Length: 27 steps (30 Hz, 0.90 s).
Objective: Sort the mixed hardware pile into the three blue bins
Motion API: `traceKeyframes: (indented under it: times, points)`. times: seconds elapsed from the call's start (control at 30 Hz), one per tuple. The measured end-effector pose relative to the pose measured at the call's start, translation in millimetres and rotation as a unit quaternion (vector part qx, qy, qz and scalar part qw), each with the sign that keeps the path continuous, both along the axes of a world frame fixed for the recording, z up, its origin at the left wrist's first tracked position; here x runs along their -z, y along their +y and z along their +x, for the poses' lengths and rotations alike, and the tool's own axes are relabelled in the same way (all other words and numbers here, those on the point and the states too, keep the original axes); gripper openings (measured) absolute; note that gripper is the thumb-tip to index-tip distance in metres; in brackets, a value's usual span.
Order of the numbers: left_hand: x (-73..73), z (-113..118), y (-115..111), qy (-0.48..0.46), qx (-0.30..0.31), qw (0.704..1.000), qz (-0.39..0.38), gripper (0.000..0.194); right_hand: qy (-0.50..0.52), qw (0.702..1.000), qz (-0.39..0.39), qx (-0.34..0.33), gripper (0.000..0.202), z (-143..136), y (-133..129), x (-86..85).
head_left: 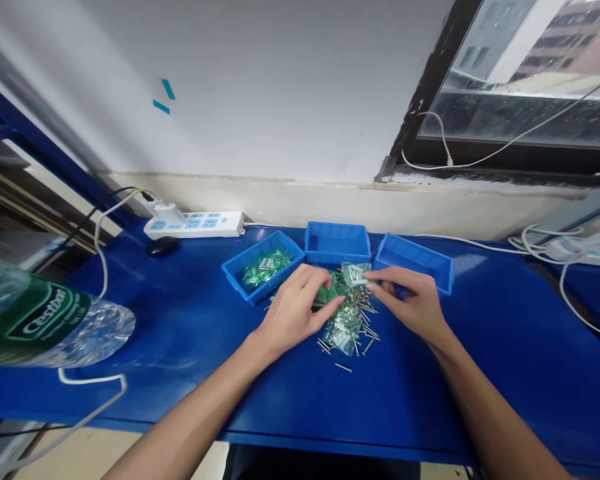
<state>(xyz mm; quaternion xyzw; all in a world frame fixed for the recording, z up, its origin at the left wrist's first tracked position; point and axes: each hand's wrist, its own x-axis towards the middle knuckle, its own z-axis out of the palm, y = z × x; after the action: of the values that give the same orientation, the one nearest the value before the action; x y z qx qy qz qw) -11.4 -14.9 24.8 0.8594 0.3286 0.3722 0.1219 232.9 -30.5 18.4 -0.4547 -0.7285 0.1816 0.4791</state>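
Pinching a small clear packet (354, 274) between thumb and fingertips, the right hand (417, 301) holds it just above the far edge of a pile, in front of the middle blue plastic bin (337, 257). The left hand (295, 303) curves over the pile's left side, its thumb and index fingertip apart around a green packet (325, 295); whether the fingers touch that packet, I cannot tell.

Beneath and between the hands lie more clear packets (344, 331), mixed with loose screws (371, 332) that spill toward the right and front. One single screw (343, 367) rests nearer the person on the blue table (410, 400).

Behind the pile, three bins stand in a row: the left bin (251, 298) contains green-tinted packets (267, 268), and the right bin (443, 275) sits angled behind the right hand. Farther left are a white power strip (200, 227), a black computer mouse (161, 247) and a C'estbon water bottle (55, 320) lying sideways across the view.
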Motion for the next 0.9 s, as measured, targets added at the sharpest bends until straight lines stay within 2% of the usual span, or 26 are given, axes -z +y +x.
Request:
traceKeyframes:
  times: [0.1, 0.2, 0.3, 0.37, 0.43, 0.53, 0.6, 0.7, 0.77, 0.9]
  points:
    - [-1.7, 0.1, 0.3, -0.060, 0.001, 0.998, 0.008, 0.025, 0.077, 0.996, -0.051, -0.001, 0.009, -12.9, -3.7, 3.2]
    - [-7.9, 1.2, -1.4, -0.120, 0.031, 0.992, -0.026, 0.012, 0.140, 0.983, -0.118, -0.033, 0.006, -23.5, -7.4, 3.8]
    - [-13.9, 0.6, -1.8, -0.157, 0.031, 0.986, -0.040, 0.009, 0.147, 0.977, -0.144, -0.057, 0.009, -27.3, -8.5, 1.1]
    - [-16.1, -3.3, 0.6, -0.160, 0.012, 0.987, 0.010, 0.012, 0.119, 0.983, -0.136, -0.041, 0.016, -25.9, -7.0, -0.2]
    - [-16.8, -11.1, 5.3, -0.131, -0.032, 0.986, 0.095, 0.016, 0.071, 0.993, -0.093, 0.016, 0.021, -21.9, -4.1, 1.3]
    - [-16.5, -27.5, 13.7, -0.005, -0.151, 0.971, 0.186, 0.019, -0.043, 0.991, -0.003, 0.128, 0.018, -13.8, 0.4, 8.4]
    - [-15.5, -37.8, 18.8, 0.075, -0.222, 0.955, 0.180, 0.018, -0.137, 0.974, 0.016, 0.179, 0.018, -10.2, 1.8, 14.1]
    - [-12.3, -46.8, 24.8, 0.142, -0.260, 0.943, 0.152, 0.021, -0.239, 0.944, -0.002, 0.227, 0.023, -10.7, 1.5, 20.0]
    - [-9.5, -47.9, 27.1, 0.165, -0.257, 0.943, 0.128, 0.025, -0.251, 0.938, -0.025, 0.237, 0.027, -13.8, 1.4, 22.3]
    - [-5.9, -42.8, 27.3, 0.191, -0.274, 0.939, 0.086, 0.023, -0.183, 0.956, -0.065, 0.221, 0.028, -19.0, 4.1, 27.4]
